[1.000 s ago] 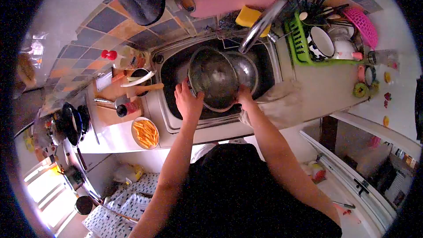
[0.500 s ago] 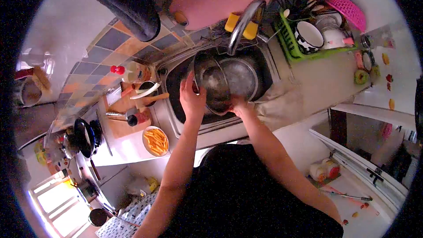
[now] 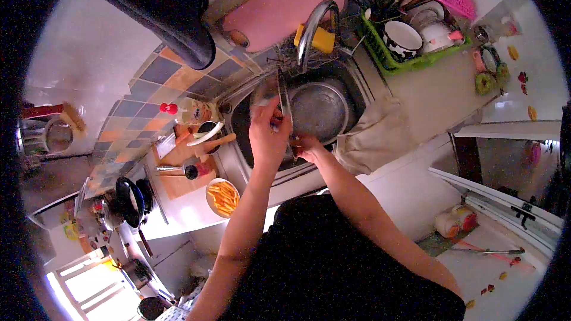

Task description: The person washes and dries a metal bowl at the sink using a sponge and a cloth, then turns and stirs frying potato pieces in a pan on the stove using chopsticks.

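Over the sink (image 3: 238, 120), a glass bowl or lid (image 3: 284, 92) is tilted up nearly edge-on. My left hand (image 3: 270, 134) lies against its outer side, fingers curved around it. At its lower rim, my right hand (image 3: 306, 147) grips with bent fingers. A round metal bowl (image 3: 320, 110) rests in the sink to the right of the glass one. The curved tap (image 3: 315, 24) rises behind them, beside a yellow sponge (image 3: 323, 41).
A green dish rack (image 3: 392, 62) with crockery stands at the right, a beige cloth (image 3: 372, 137) near the sink edge. Left are a cutting board (image 3: 178, 185), a soap bottle (image 3: 193, 112), a bowl of fries (image 3: 223, 197) and pans (image 3: 129, 202).
The glass piece has tilted from facing up to nearly edge-on and moved left, baring more of the metal bowl. Both hands have turned with it. The camera view has shifted.
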A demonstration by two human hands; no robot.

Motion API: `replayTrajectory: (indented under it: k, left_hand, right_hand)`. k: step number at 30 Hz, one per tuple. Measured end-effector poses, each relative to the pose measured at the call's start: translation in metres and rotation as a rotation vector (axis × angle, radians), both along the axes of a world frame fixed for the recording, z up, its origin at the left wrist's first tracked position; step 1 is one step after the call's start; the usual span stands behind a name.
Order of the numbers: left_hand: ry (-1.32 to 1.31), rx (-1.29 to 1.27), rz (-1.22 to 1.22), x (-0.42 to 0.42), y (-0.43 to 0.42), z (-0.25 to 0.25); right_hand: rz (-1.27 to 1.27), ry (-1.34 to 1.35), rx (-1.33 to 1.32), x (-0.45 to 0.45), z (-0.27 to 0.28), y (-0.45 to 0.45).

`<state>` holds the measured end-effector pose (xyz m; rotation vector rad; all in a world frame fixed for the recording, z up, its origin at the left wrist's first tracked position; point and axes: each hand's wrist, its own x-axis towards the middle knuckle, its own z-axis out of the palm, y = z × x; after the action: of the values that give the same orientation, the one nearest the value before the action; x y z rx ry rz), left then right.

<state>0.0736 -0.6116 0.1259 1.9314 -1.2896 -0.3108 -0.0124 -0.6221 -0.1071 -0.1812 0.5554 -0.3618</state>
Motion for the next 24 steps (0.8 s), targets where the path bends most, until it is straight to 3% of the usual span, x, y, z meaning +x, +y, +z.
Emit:
replayTrajectory:
  k: [6, 9, 13, 14, 18, 20, 22, 24]
  left_hand:
    - [-0.01, 0.015, -0.034, 0.001, 0.008, 0.019]
    - [0.07, 0.004, -0.027, 0.02, 0.017, 0.012]
    - [0.245, 0.047, 0.086, 0.063, 0.047, 0.005]
    - [0.314, -0.096, 0.048, 0.085, 0.055, -0.026]
    - [0.506, -0.095, 0.114, 0.127, 0.088, -0.063]
    - [0.401, -0.06, 0.081, 0.148, 0.1, -0.095]
    - [0.277, 0.025, 0.083, 0.155, 0.105, -0.118]
    - [0.047, -0.043, 0.132, 0.137, 0.104, -0.103]
  right_hand:
    - [0.023, -0.019, 0.081, 0.014, 0.018, 0.005]
    - [0.085, -0.151, -0.055, 0.008, 0.035, 0.005]
    - [0.015, 0.078, 0.007, 0.001, 0.018, 0.006]
    - [0.036, 0.126, 0.002, -0.004, 0.011, 0.004]
    - [0.059, 0.313, -0.081, -0.028, 0.019, 0.001]
    - [0.067, 0.324, -0.179, -0.039, 0.007, -0.001]
    - [0.032, 0.576, -0.358, -0.041, 0.038, 0.0]
    - [-0.098, 0.754, -0.518, -0.041, 0.075, 0.004]
